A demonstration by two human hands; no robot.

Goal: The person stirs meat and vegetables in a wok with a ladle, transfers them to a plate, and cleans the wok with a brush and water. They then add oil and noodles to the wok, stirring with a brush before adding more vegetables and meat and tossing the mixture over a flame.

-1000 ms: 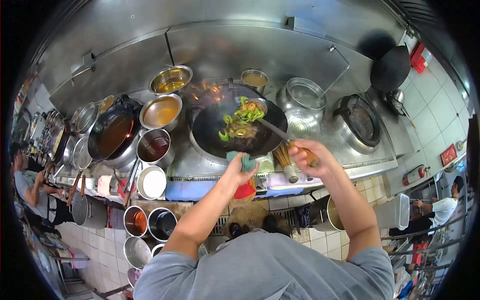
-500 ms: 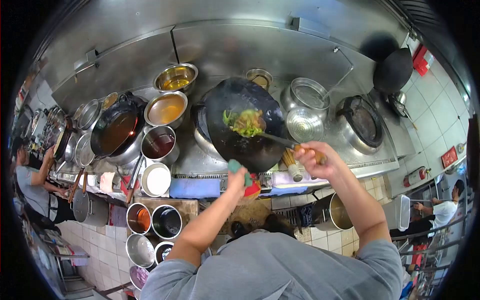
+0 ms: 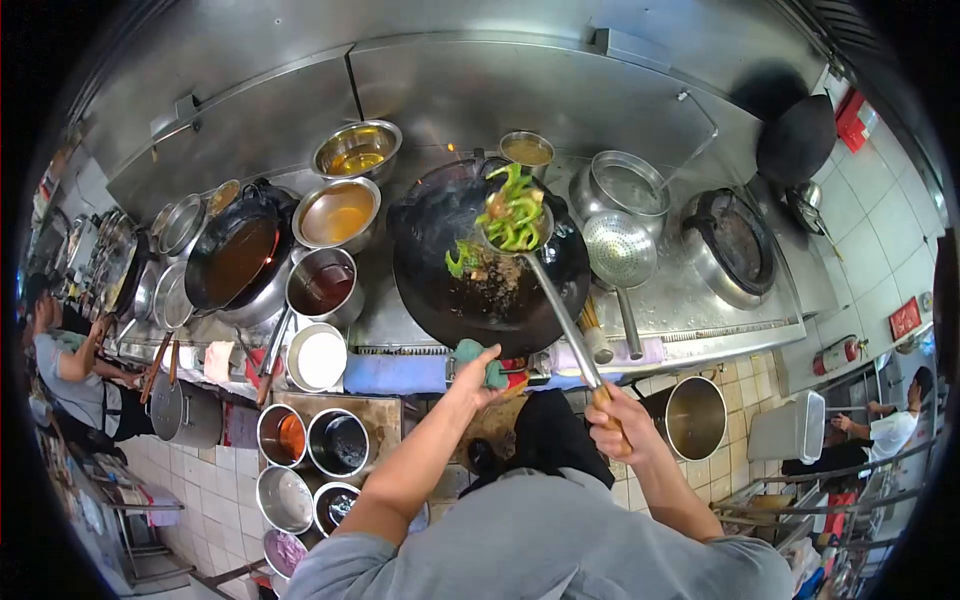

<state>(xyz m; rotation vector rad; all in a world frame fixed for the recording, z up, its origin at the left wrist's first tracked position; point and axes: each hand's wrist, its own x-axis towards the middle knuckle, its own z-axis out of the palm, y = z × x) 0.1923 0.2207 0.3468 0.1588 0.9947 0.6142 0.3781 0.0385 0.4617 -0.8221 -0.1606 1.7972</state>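
My right hand point(image 3: 622, 425) is closed around the wooden grip of a long-handled ladle point(image 3: 560, 310). The ladle's bowl is over the wok and full of green pepper strips point(image 3: 513, 212) with some browner pieces. Below it, the black wok point(image 3: 430, 300) holds a few more green strips and dark bits in its middle. At the wok's near edge, my left hand point(image 3: 478, 378) grips a green cloth point(image 3: 468, 352); the wok's rim or handle under the cloth is hidden.
Left of the wok stand bowls of yellow liquid point(image 3: 340, 215), a pot of dark red liquid point(image 3: 322, 287) and a pot of white contents point(image 3: 317, 357). A perforated strainer point(image 3: 618, 250) lies on the right. Two other people point(image 3: 70, 370) work at the far sides.
The ladle has come up from the wok with pepper strips in it, and my right hand has moved down toward my body. The wok has tipped back flatter; my left hand keeps its grip.
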